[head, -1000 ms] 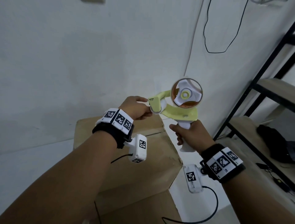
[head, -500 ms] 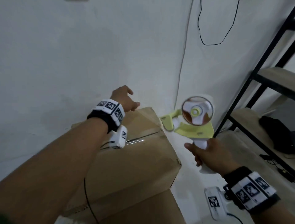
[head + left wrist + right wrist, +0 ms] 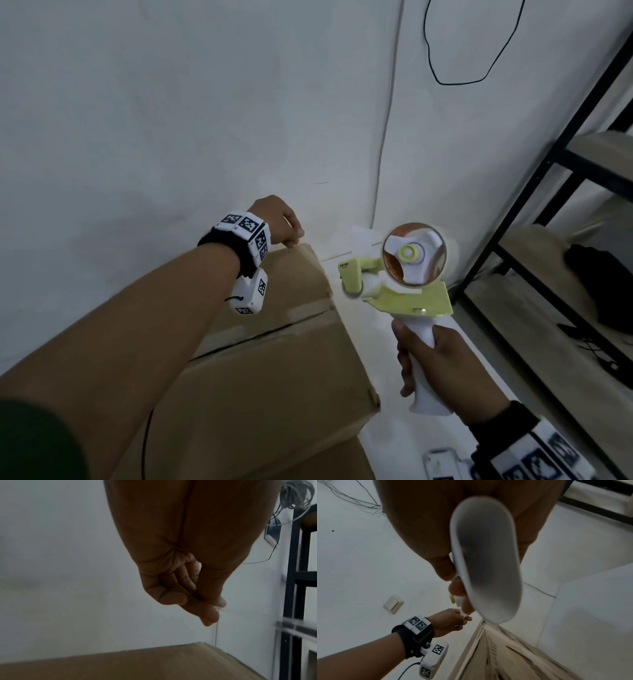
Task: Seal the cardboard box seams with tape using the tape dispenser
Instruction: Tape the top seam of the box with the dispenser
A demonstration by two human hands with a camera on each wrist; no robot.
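Observation:
A brown cardboard box [image 3: 274,377] stands against the white wall, with a dark seam [image 3: 267,334] running across its top. My right hand [image 3: 445,370] grips the white handle [image 3: 424,353] of the yellow tape dispenser [image 3: 407,298], held upright in the air just right of the box. Its clear tape roll [image 3: 414,253] faces me. My left hand [image 3: 284,226] is over the box's far edge, with thumb and forefinger [image 3: 211,609] pinched on what looks like the clear tape's end. A faint clear strip [image 3: 363,236] spans from hand to dispenser. The right wrist view shows the handle's butt [image 3: 488,561].
A black metal shelf rack [image 3: 513,240] stands close on the right, with a black bag [image 3: 599,284] on one shelf. Cables [image 3: 383,137] hang down the wall behind the box. A second cardboard surface [image 3: 308,462] lies below the box.
My left hand left the dispenser's front and moved away to the box's far edge. My right hand brought the dispenser down and to the right, off the box.

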